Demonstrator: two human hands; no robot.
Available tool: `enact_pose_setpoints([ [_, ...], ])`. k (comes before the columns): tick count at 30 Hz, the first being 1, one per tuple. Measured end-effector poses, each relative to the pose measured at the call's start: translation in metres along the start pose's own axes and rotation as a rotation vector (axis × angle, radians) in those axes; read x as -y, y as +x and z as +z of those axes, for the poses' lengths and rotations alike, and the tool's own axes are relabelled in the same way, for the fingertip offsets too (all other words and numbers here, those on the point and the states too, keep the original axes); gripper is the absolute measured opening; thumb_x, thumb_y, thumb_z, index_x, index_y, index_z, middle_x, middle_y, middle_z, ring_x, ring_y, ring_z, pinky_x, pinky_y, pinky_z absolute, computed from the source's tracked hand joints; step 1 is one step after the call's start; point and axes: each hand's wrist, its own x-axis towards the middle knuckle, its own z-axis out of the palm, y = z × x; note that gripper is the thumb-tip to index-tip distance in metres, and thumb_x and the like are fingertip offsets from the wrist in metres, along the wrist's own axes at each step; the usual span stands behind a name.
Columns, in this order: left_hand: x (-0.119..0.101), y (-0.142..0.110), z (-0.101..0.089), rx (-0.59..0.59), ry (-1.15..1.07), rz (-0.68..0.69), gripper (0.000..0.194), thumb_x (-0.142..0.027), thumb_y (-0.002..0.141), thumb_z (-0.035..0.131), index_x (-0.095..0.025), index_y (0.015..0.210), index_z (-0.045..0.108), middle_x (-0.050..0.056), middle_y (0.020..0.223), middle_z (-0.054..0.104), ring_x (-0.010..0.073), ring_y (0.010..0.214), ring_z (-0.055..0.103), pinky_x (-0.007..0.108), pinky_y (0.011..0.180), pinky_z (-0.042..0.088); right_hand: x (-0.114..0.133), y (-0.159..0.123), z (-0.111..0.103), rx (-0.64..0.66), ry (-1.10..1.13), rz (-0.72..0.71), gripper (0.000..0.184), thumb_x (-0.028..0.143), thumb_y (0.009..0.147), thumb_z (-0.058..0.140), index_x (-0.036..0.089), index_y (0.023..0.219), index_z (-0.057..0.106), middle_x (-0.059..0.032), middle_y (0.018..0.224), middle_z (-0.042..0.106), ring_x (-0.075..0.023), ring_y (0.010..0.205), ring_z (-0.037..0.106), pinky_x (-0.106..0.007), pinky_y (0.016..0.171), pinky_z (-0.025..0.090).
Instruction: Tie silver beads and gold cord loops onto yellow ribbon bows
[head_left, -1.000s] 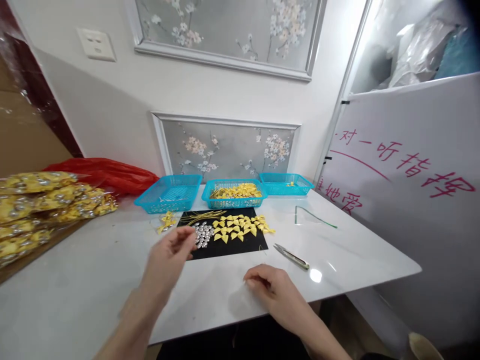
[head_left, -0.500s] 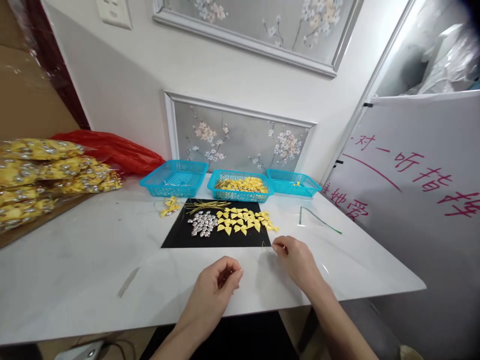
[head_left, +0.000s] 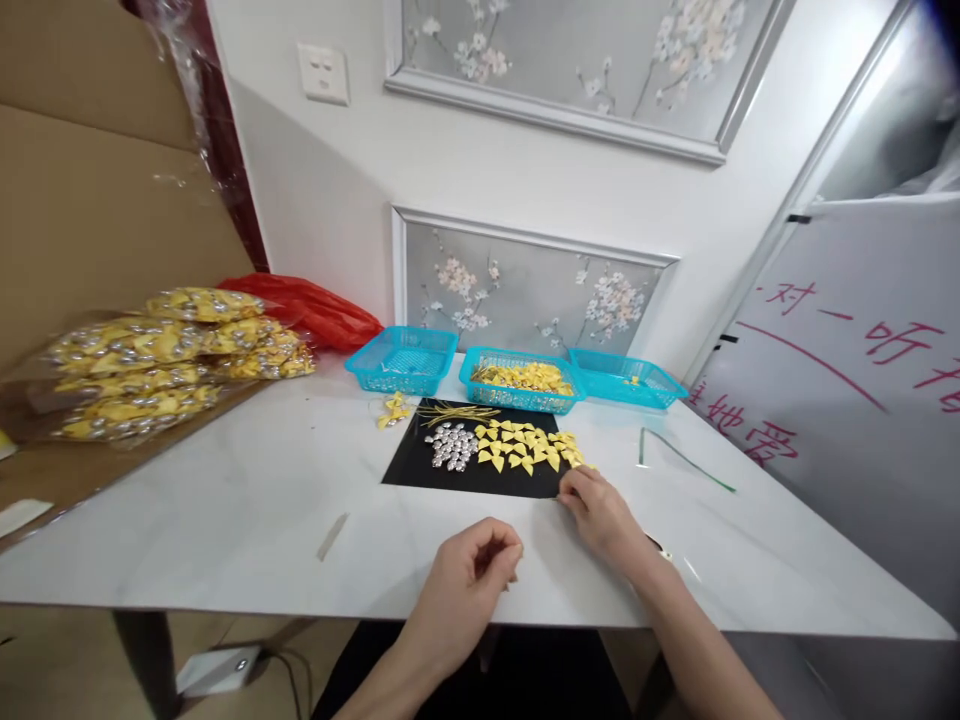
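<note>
My left hand (head_left: 469,585) is curled above the near part of the table, thumb and fingertips pinched together; whatever is between them is too small to make out. My right hand (head_left: 604,515) is closed in a pinch at the near right corner of a black mat (head_left: 465,483), with its fingertips' contents hidden. Rows of yellow ribbon bows (head_left: 525,447) lie on the mat just beyond it. Left of the bows sits a cluster of silver beads (head_left: 451,446), and thin gold ties (head_left: 457,412) lie along the mat's far edge.
Three blue baskets (head_left: 405,385) stand along the wall; the middle basket (head_left: 517,400) holds yellow bows. Bagged bead-and-bow pieces (head_left: 142,385) are piled at left by a red bag (head_left: 315,310). A green strip (head_left: 690,460) lies at right, and a finished-looking bow (head_left: 394,408) left of the mat.
The view has swung left, so the scene sits further right. My right hand has edged onto the mat's corner, and the thin thread seen at its fingertips no longer shows. My left hand keeps its pinch.
</note>
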Motion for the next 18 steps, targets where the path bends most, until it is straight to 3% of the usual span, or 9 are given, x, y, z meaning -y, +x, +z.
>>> enact_pose_setpoints([
  [5,-0.005,0.01,-0.005,-0.116,-0.005,0.013,0.027,-0.041,0.082,0.062,-0.022,0.1,0.069,0.001,0.071,0.064,0.0225,0.069,0.06,0.032,0.063,0.047,0.038,-0.014,0.002,0.008,0.272,-0.044,0.022,0.027,0.102,0.041,0.02,0.083,0.05,-0.0006,0.076,0.066,-0.0153,0.072,0.064,-0.028,0.068,0.052],
  [9,-0.017,0.016,-0.015,-0.133,0.004,0.008,0.037,-0.046,0.084,0.06,-0.021,0.109,0.07,0.002,0.071,0.067,0.0199,0.061,0.057,0.031,0.057,0.044,0.069,-0.022,0.002,0.026,0.396,-0.073,0.02,0.027,0.099,0.039,0.023,0.081,0.045,0.0017,0.069,0.062,-0.0139,0.065,0.061,-0.024,0.063,0.049],
  [14,-0.026,0.018,-0.02,-0.056,0.03,0.001,0.028,-0.044,0.083,0.062,-0.022,0.093,0.076,0.005,0.08,0.075,0.0183,0.06,0.057,0.029,0.052,0.043,0.082,-0.027,-0.003,-0.019,0.356,-0.093,0.018,0.02,0.096,0.044,0.022,0.079,0.048,0.0034,0.07,0.058,-0.0123,0.06,0.053,-0.023,0.059,0.039],
  [18,-0.027,0.021,-0.015,0.02,0.058,0.02,0.019,-0.037,0.08,0.065,-0.022,0.073,0.076,0.002,0.068,0.071,0.0186,0.059,0.059,0.029,0.056,0.047,0.081,-0.03,-0.006,-0.031,0.248,-0.135,0.018,0.014,0.096,0.047,0.022,0.081,0.054,0.004,0.069,0.057,-0.0126,0.062,0.052,-0.023,0.06,0.037],
])
